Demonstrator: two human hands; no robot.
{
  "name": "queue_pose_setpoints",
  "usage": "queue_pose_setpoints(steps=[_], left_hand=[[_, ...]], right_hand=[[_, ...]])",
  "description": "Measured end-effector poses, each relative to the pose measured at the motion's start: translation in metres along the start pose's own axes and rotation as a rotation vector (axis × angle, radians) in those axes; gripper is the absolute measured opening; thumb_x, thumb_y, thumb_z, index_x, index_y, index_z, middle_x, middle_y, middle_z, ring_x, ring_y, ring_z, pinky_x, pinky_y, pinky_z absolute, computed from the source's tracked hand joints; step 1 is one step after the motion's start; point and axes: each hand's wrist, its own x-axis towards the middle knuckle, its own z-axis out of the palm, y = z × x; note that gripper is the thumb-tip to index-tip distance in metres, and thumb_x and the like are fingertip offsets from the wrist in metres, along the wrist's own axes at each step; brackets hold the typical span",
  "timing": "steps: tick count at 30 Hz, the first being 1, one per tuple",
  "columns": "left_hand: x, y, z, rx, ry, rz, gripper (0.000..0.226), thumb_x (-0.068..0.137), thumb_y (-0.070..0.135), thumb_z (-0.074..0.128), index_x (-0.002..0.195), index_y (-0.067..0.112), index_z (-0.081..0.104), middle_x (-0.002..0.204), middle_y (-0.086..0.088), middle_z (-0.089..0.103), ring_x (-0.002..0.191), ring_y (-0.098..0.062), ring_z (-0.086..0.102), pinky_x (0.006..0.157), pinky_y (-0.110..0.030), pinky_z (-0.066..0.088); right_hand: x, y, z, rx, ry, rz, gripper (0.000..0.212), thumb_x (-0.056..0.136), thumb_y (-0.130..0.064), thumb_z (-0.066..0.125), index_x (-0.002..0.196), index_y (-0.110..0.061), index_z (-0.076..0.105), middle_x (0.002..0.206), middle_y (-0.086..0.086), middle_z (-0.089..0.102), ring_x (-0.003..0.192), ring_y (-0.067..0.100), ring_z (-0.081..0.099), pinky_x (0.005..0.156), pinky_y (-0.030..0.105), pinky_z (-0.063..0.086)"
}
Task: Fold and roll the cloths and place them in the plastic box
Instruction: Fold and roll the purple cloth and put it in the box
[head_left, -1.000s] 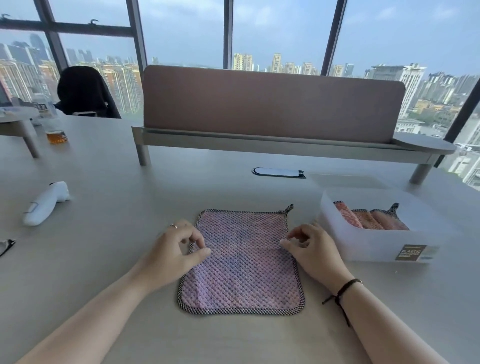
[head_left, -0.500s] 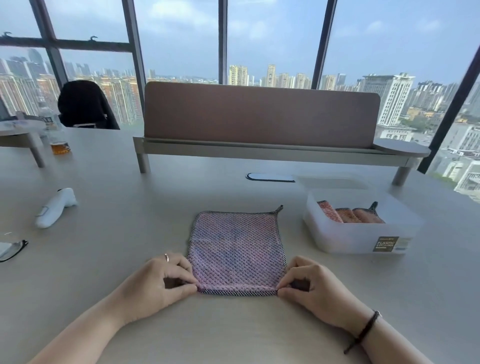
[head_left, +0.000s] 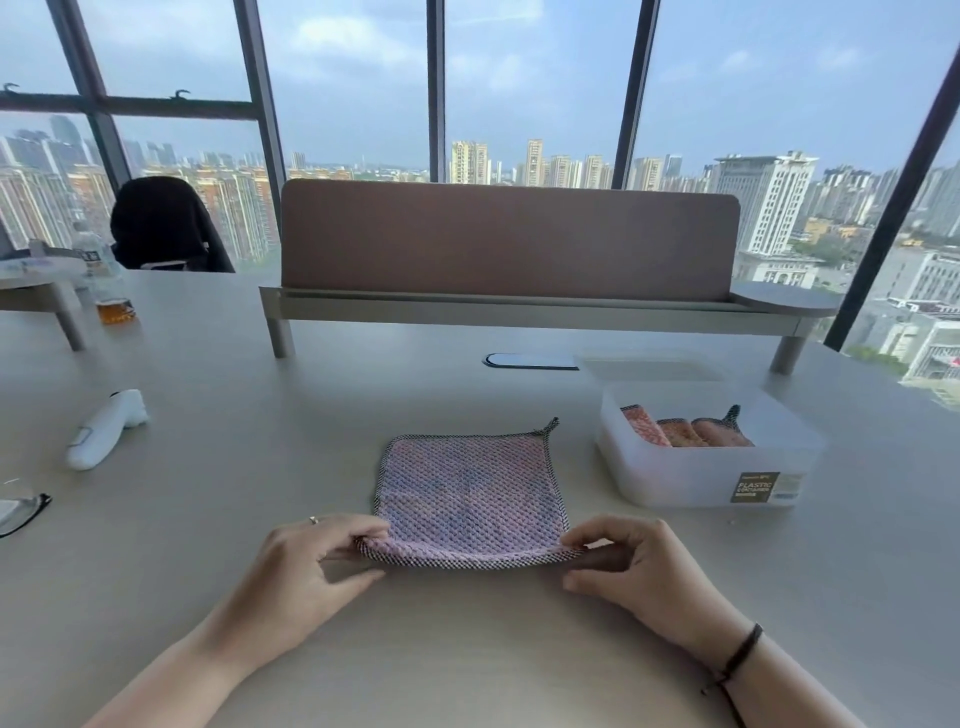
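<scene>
You're at a wide pale grey table (head_left: 182, 597), matte, no cover on it. The pink waffle cloth (head_left: 470, 486) lies flat in front of you, dark-trimmed, hang loop at its far right corner. Your left hand (head_left: 306, 564) pinches the near left corner, thumb under, fingers on top; your right hand (head_left: 631, 564) pinches the near right corner the same way. The near edge is lifted just off the table between them.

The plastic box (head_left: 706, 470), translucent, lid off, sits right of the cloth, near but apart. Rolled cloths (head_left: 685, 431) lie side by side inside it.

Left side: a white handheld device (head_left: 106, 428) and eyeglasses (head_left: 21, 512) at the edge. Behind: a raised shelf with a brown divider panel (head_left: 509, 239), a cable grommet (head_left: 530, 360), a bottle of amber liquid (head_left: 109, 291), and a black chair (head_left: 166, 226). Floor-to-ceiling windows (head_left: 530, 93) show a hazy city skyline.
</scene>
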Motion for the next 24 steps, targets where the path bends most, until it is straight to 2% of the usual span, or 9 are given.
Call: queue_pose_setpoints(steps=[3, 7, 9, 11, 15, 18, 20, 22, 24], left_hand=[[0.003, 0.003, 0.0, 0.07, 0.028, 0.016, 0.053, 0.064, 0.003, 0.087, 0.098, 0.04, 0.072, 0.095, 0.031, 0.071, 0.076, 0.008, 0.07, 0.075, -0.006, 0.05], [0.0, 0.01, -0.004, 0.036, 0.001, 0.001, 0.011, 0.072, 0.044, 0.078, 0.08, 0.037, 0.077, 0.065, 0.02, 0.069, 0.051, 0.004, 0.059, 0.052, -0.015, 0.046], [-0.005, 0.006, -0.005, -0.071, -0.113, -0.088, 0.034, 0.07, 0.069, 0.07, 0.078, 0.036, 0.078, 0.055, 0.01, 0.062, 0.048, 0.001, 0.046, 0.048, -0.018, 0.037], [-0.006, 0.0, -0.007, -0.145, -0.181, -0.15, 0.045, 0.068, 0.076, 0.067, 0.08, 0.034, 0.079, 0.058, -0.002, 0.065, 0.052, -0.003, 0.045, 0.05, -0.022, 0.035], [0.012, 0.0, -0.01, -0.283, -0.194, -0.239, 0.04, 0.07, 0.058, 0.076, 0.077, 0.019, 0.078, 0.065, -0.011, 0.069, 0.061, -0.011, 0.056, 0.057, -0.028, 0.042], [0.044, 0.008, -0.007, -0.398, -0.113, -0.304, 0.019, 0.08, 0.031, 0.078, 0.075, 0.013, 0.078, 0.056, 0.001, 0.068, 0.052, -0.001, 0.056, 0.054, -0.014, 0.041], [0.067, 0.0, -0.001, -0.404, -0.043, -0.425, 0.008, 0.086, 0.008, 0.073, 0.08, 0.004, 0.076, 0.047, 0.007, 0.059, 0.04, 0.003, 0.044, 0.044, -0.008, 0.033], [0.087, -0.014, 0.005, -0.366, -0.003, -0.51, 0.01, 0.088, 0.006, 0.07, 0.082, 0.008, 0.077, 0.05, 0.006, 0.057, 0.038, -0.002, 0.04, 0.039, -0.011, 0.031], [0.101, -0.027, 0.008, -0.308, 0.013, -0.548, 0.01, 0.089, 0.011, 0.071, 0.083, 0.014, 0.077, 0.053, 0.007, 0.061, 0.037, -0.005, 0.044, 0.037, -0.013, 0.032]], right_hand=[[-0.002, 0.004, 0.0, -0.005, 0.025, -0.013, 0.031, 0.075, 0.006, 0.078, 0.087, -0.023, 0.074, 0.083, 0.001, 0.079, 0.087, 0.021, 0.075, 0.073, 0.03, 0.053], [-0.007, 0.005, 0.001, -0.007, 0.051, -0.021, 0.023, 0.077, -0.005, 0.081, 0.077, -0.028, 0.077, 0.068, 0.004, 0.075, 0.06, 0.01, 0.059, 0.061, 0.025, 0.042], [-0.01, 0.006, -0.002, 0.001, 0.045, -0.033, 0.019, 0.076, -0.009, 0.083, 0.075, -0.028, 0.078, 0.06, 0.004, 0.069, 0.056, 0.013, 0.052, 0.058, 0.027, 0.038], [-0.013, 0.006, -0.004, -0.013, 0.026, -0.057, 0.018, 0.073, -0.014, 0.085, 0.074, -0.03, 0.079, 0.059, 0.001, 0.067, 0.056, 0.014, 0.047, 0.057, 0.028, 0.037], [-0.002, -0.001, -0.008, -0.001, 0.067, -0.081, 0.016, 0.071, -0.012, 0.085, 0.073, -0.027, 0.08, 0.061, 0.0, 0.066, 0.055, 0.012, 0.042, 0.054, 0.025, 0.034], [0.024, -0.012, -0.009, 0.081, 0.129, -0.118, 0.009, 0.073, -0.014, 0.082, 0.077, -0.021, 0.08, 0.071, 0.005, 0.075, 0.063, 0.018, 0.057, 0.064, 0.031, 0.047], [0.049, -0.017, -0.007, 0.141, 0.179, -0.11, 0.016, 0.078, -0.002, 0.077, 0.076, -0.018, 0.079, 0.074, 0.003, 0.076, 0.067, 0.012, 0.065, 0.069, 0.024, 0.051], [0.075, -0.019, -0.003, 0.143, 0.234, -0.083, 0.023, 0.083, 0.001, 0.073, 0.076, -0.02, 0.077, 0.074, -0.001, 0.076, 0.068, 0.007, 0.066, 0.071, 0.021, 0.053], [0.101, -0.018, 0.0, 0.09, 0.267, -0.045, 0.016, 0.086, -0.006, 0.073, 0.082, -0.021, 0.078, 0.078, 0.001, 0.076, 0.072, 0.011, 0.065, 0.073, 0.028, 0.054]])
